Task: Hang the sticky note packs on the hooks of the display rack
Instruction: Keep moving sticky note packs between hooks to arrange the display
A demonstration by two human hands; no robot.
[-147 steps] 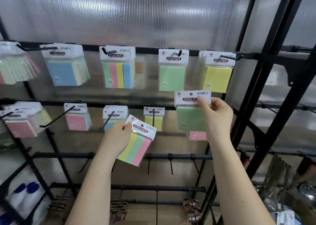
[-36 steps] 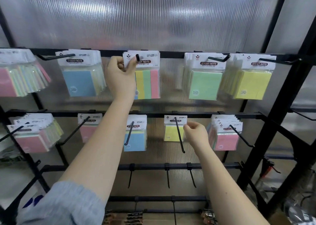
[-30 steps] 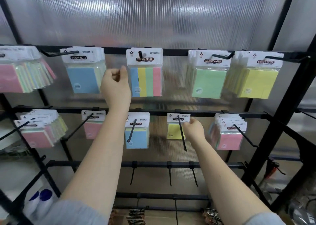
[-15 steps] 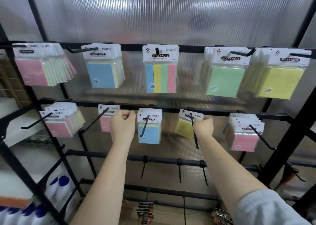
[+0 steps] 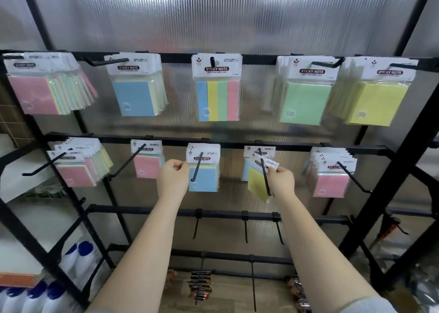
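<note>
The right hand (image 5: pixel 280 179) is pinching the white header card of a yellow sticky note pack (image 5: pixel 257 182), which is hanging tilted on a middle-row hook (image 5: pixel 264 177) of the black display rack (image 5: pixel 237 144). The left hand (image 5: pixel 172 177) is curling its fingers at the header edge of the blue pack (image 5: pixel 204 178) on the neighbouring hook — whether it is truly gripping the card, I cannot tell. Behind the rack a ribbed translucent panel (image 5: pixel 213 15) is standing (glare is washing across it), and blue-capped white bottles (image 5: pixel 47 293) are sitting low on the left.
</note>
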